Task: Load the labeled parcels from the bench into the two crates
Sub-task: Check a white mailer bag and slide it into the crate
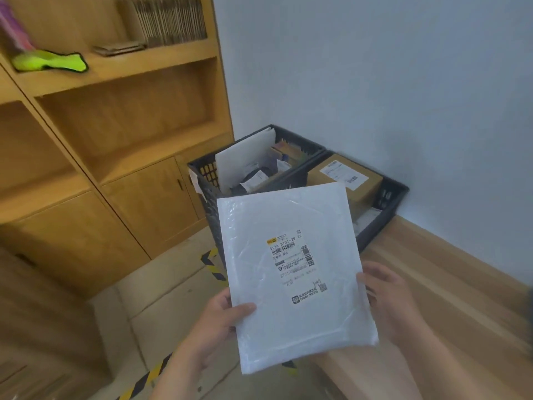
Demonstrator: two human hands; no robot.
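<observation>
A white mailer held up in both hands before two crates in a corner.

A wooden shelf unit [115,134] fills the left, a pale wall [375,67] the right, and the wooden surface [447,284] runs along that wall. At its far end stand two dark crates, touching side by side: the left crate [202,168] holds an upright white envelope [245,160] and smaller parcels, and the right crate [395,192] holds a labeled brown box [343,174]. The mailer [274,220], label toward the camera, is in the air in front of them and hides their near walls. The left hand [213,321] pinches its lower left corner, thumb on the front. The right hand [386,301] grips its right edge, fingers behind. Yellow-black tape [213,264] crosses the floor below. A neon green item [49,62] lies on an upper shelf.
</observation>
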